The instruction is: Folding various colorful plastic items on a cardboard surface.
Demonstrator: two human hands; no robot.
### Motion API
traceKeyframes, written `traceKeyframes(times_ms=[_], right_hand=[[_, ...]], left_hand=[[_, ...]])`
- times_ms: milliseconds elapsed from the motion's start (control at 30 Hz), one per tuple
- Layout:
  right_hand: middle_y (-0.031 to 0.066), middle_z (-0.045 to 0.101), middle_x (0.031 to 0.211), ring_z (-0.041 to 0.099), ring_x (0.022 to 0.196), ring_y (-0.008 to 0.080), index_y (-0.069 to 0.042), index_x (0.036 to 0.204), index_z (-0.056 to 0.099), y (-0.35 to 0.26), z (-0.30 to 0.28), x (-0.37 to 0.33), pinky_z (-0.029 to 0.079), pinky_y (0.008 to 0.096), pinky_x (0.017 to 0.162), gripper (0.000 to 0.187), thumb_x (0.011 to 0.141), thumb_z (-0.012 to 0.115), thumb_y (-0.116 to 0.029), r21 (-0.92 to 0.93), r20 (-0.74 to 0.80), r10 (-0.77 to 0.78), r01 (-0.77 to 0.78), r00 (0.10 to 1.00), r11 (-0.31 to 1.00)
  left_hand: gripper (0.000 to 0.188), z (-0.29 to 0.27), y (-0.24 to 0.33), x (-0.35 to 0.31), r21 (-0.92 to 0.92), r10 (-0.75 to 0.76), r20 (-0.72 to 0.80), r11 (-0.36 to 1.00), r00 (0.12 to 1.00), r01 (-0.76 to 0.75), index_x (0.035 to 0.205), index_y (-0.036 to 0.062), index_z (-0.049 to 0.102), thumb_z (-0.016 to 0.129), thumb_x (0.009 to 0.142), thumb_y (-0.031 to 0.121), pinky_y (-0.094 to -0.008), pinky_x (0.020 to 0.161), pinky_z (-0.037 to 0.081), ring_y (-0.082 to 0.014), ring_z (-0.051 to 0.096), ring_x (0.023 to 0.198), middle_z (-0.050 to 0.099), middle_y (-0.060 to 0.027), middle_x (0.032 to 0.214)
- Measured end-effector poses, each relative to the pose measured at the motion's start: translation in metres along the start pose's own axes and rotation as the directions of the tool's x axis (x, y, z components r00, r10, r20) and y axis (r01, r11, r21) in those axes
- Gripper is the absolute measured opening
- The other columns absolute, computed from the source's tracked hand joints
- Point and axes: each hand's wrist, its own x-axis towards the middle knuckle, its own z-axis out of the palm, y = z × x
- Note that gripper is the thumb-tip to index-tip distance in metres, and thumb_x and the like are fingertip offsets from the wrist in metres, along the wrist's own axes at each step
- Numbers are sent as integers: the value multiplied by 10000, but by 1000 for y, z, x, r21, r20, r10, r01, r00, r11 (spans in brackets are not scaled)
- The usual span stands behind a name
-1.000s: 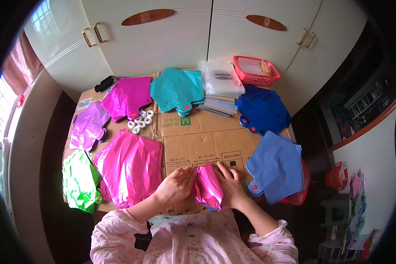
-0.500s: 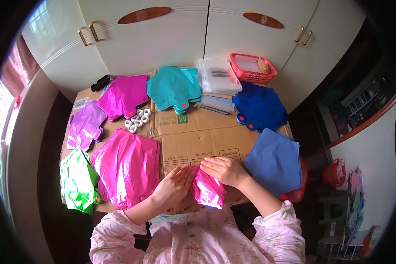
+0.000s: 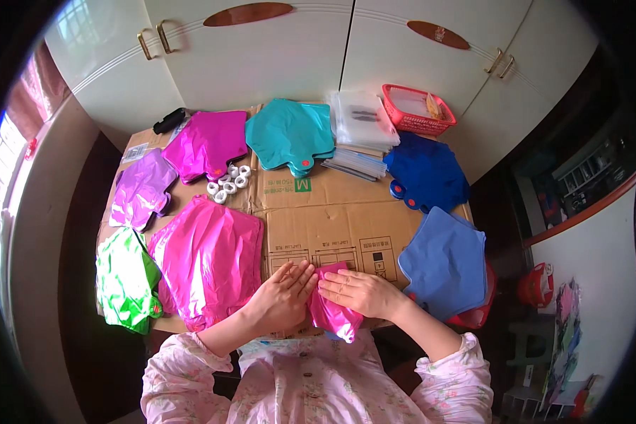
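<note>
A folded shiny pink foil sheet (image 3: 338,322) lies at the near edge of the cardboard top. My right hand (image 3: 357,291) rests flat across its upper part, fingers stretched toward the left. Along its left side lies my left hand (image 3: 286,293), fingers straight and close together, tips against the pink foil. Neither hand is closed round it. Just left of my left hand spreads a stack of larger pink foil pieces (image 3: 212,258). Periwinkle-blue pieces (image 3: 445,261) lie to the right of my right hand.
Around the cardboard (image 3: 297,212) lie foil stacks: green (image 3: 126,279), lilac (image 3: 143,187), magenta (image 3: 205,143), teal (image 3: 290,134) and dark blue (image 3: 429,169). White rings (image 3: 227,185), clear plastic bags (image 3: 360,119) and a red basket (image 3: 420,120) sit toward the back, before white cabinets (image 3: 254,63).
My right hand has slid nearer over the pink foil and now covers more of it. My left hand stays along its left side. The whole view has shifted slightly.
</note>
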Motion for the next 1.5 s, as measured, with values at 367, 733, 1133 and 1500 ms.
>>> traceKeyframes(times_ms=[367, 733, 1133, 1500], right_hand=[[55, 576, 1297, 531, 1221, 185, -102, 1243, 584, -2, 4, -1, 428, 350, 1035, 372, 888, 484, -146, 8, -4, 22, -22, 1000, 1000], [67, 393, 1467, 357, 1363, 189, -82, 1399, 416, -23, -1, -9, 258, 387, 1139, 530, 890, 474, -216, -24, 196, 122, -120, 973, 993], [80, 409, 1450, 382, 1344, 209, -56, 1390, 416, -69, 8, -24, 285, 396, 1132, 507, 895, 461, -154, 42, 149, 161, -169, 976, 985], [120, 616, 751, 582, 636, 286, -18, 856, 648, -61, -39, 5, 452, 357, 570, 180, 876, 652, -197, 597, -208, 610, -395, 765, 698]], left_hand=[[711, -9, 6, -16, -108, 122, 14, 987, 992, -120, 1290, -94, 471, 575, 821, 429, -437, 1104, 309, -315, 450, 1291, 499, -239, 1329], [555, -11, 22, -34, -35, 178, -38, 983, 983, -179, 1223, -29, 546, 619, 784, 302, -441, 1034, 406, -301, 524, 1211, 537, -214, 1286], [219, 3, 44, -62, 18, 241, -342, 968, 908, -251, 922, 31, 693, 621, 741, 131, -288, 797, 526, -170, 676, 906, 701, -81, 992], [132, -25, 18, -36, -926, -586, 21, 294, 810, 237, 883, 7, 704, 751, 787, 84, -252, 553, 475, -100, 617, 615, 678, -70, 720]])
